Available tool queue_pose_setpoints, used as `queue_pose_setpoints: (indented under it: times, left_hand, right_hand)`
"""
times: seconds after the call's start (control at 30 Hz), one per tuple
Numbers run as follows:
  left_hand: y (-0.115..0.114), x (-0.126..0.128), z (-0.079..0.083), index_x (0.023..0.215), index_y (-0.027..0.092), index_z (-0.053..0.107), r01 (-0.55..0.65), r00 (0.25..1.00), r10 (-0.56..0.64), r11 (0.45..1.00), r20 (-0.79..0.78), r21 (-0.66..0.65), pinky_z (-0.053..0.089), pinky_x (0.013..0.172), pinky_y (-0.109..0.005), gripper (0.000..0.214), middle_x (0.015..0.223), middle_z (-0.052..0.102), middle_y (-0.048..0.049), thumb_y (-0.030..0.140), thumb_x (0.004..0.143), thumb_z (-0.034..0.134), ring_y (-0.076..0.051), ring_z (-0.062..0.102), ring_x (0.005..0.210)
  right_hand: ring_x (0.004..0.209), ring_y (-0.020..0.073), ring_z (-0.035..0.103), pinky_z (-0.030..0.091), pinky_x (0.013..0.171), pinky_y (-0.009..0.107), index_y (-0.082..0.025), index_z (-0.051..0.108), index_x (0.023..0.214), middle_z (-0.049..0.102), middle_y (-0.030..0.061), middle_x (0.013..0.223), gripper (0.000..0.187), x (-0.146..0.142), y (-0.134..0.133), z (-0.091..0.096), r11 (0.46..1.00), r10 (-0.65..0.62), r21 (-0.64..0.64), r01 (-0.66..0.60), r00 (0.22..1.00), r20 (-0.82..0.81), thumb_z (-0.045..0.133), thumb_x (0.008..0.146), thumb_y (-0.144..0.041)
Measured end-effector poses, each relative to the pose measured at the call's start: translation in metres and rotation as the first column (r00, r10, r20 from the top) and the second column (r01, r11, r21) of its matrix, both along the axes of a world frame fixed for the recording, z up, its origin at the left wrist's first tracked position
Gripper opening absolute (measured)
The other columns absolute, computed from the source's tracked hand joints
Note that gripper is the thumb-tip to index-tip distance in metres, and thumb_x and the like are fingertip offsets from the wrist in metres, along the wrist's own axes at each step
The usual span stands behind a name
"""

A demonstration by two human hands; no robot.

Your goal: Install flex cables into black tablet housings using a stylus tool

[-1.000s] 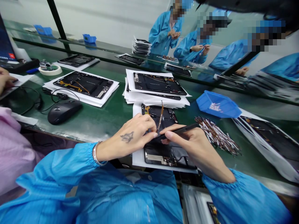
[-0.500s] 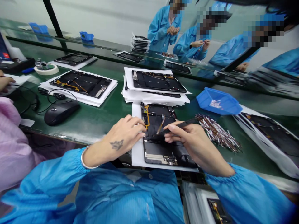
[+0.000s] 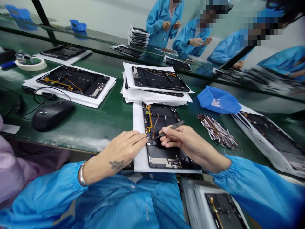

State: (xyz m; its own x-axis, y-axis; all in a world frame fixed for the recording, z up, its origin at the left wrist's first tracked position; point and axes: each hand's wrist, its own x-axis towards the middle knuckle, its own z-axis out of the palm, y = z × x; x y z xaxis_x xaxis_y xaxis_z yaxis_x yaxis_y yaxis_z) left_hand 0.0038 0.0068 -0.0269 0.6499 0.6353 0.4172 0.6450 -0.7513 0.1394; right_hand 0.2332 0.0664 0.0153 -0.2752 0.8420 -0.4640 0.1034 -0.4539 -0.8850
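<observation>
A black tablet housing [image 3: 164,152] with orange flex cables lies on white paper in front of me. My right hand [image 3: 177,136] pinches dark tweezers [image 3: 176,125], whose tip points down at the left side of the housing. Beside that tip, a thin brown flex strip [image 3: 155,125] rises at a slant over the housing. My left hand [image 3: 127,146] lies over the paper with its fingers stretched out, fingertips at the housing's left edge. Whether those fingertips press on a small part there is hidden.
Behind the housing stands a stack of housings between papers [image 3: 158,79]; another stack [image 3: 73,82] is to the left. A black mouse [image 3: 52,115] sits at left. On the right are a blue bin [image 3: 218,100], a pile of brown-and-white strips [image 3: 218,132] and more housings [image 3: 271,133].
My right hand has moved left and the tweezers' tip has come to the housing's left side, along with the flex strip. The left hand's fingers have flattened and lowered.
</observation>
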Motion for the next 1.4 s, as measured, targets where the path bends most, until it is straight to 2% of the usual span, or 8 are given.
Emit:
queue_pose_setpoints:
  times: [0.37, 0.5, 0.73, 0.93, 1.2, 1.4]
  left_hand:
    - [-0.0012, -0.0009, -0.0012, 0.129, 0.010, 0.050, 0.020, 0.999, -0.018, 0.999, 0.032, -0.038, 0.050, 0.092, -0.037, 0.033, 0.128, 0.061, -0.0124, 0.007, 0.098, 0.038, -0.024, 0.055, 0.117]
    - [-0.0010, -0.0011, -0.0014, 0.128, 0.010, 0.050, 0.021, 0.999, -0.020, 0.999, 0.032, -0.044, 0.051, 0.091, -0.038, 0.033, 0.128, 0.061, -0.0130, 0.008, 0.097, 0.040, -0.024, 0.056, 0.117]
    - [-0.0007, -0.0011, -0.0010, 0.127, 0.011, 0.051, 0.015, 0.999, -0.014, 0.999, 0.032, -0.035, 0.051, 0.088, -0.036, 0.035, 0.126, 0.062, -0.0132, 0.003, 0.094, 0.041, -0.023, 0.058, 0.116]
    - [-0.0010, -0.0014, -0.0011, 0.127, 0.011, 0.051, 0.018, 1.000, -0.017, 1.000, 0.023, -0.025, 0.050, 0.088, -0.036, 0.035, 0.127, 0.062, -0.0126, 0.003, 0.094, 0.039, -0.024, 0.057, 0.116]
    - [0.0004, 0.0002, -0.0013, 0.125, 0.012, 0.053, 0.027, 0.999, -0.027, 0.999, 0.028, -0.017, 0.050, 0.087, -0.036, 0.035, 0.125, 0.062, -0.0134, 0.003, 0.094, 0.040, -0.023, 0.059, 0.114]
    - [0.0013, 0.0001, -0.0038, 0.123, 0.012, 0.053, 0.026, 0.999, -0.027, 0.999, 0.027, 0.030, 0.051, 0.084, -0.034, 0.034, 0.124, 0.063, -0.0130, 0.003, 0.094, 0.036, -0.023, 0.060, 0.111]
  right_hand:
    - [0.053, 0.0121, 0.068, 0.058, 0.052, 0.015, -0.010, 0.074, 0.069, 0.074, 0.0101, 0.066, 0.035, -0.0007, 0.0017, 0.0002, 0.999, 0.000, -0.042, 0.001, 1.000, 0.020, 0.091, 0.063, -0.040]
    - [0.052, 0.0122, 0.068, 0.058, 0.051, 0.015, -0.010, 0.074, 0.067, 0.074, 0.0098, 0.065, 0.037, -0.0020, 0.0007, 0.0015, 0.999, -0.001, -0.042, 0.002, 1.000, 0.021, 0.093, 0.058, -0.042]
    - [0.054, 0.0123, 0.068, 0.058, 0.052, 0.015, -0.010, 0.075, 0.071, 0.074, 0.0099, 0.068, 0.035, -0.0032, -0.0010, 0.0029, 0.999, 0.023, -0.024, -0.022, 0.999, 0.045, 0.090, 0.064, -0.040]
    - [0.054, 0.0121, 0.068, 0.058, 0.051, 0.015, -0.010, 0.075, 0.073, 0.073, 0.0094, 0.068, 0.043, -0.0032, -0.0023, 0.0026, 0.999, 0.041, 0.008, -0.042, 0.998, 0.049, 0.091, 0.059, -0.047]
    - [0.056, 0.0123, 0.068, 0.058, 0.054, 0.016, -0.011, 0.076, 0.076, 0.073, 0.0093, 0.070, 0.038, -0.0011, -0.0025, 0.0002, 0.998, 0.052, 0.036, -0.054, 0.997, 0.048, 0.089, 0.065, -0.045]
    - [0.056, 0.0123, 0.068, 0.058, 0.053, 0.016, -0.011, 0.075, 0.075, 0.073, 0.0087, 0.069, 0.039, -0.0024, -0.0026, 0.0006, 0.998, 0.052, 0.039, -0.055, 0.996, 0.068, 0.089, 0.063, -0.047]
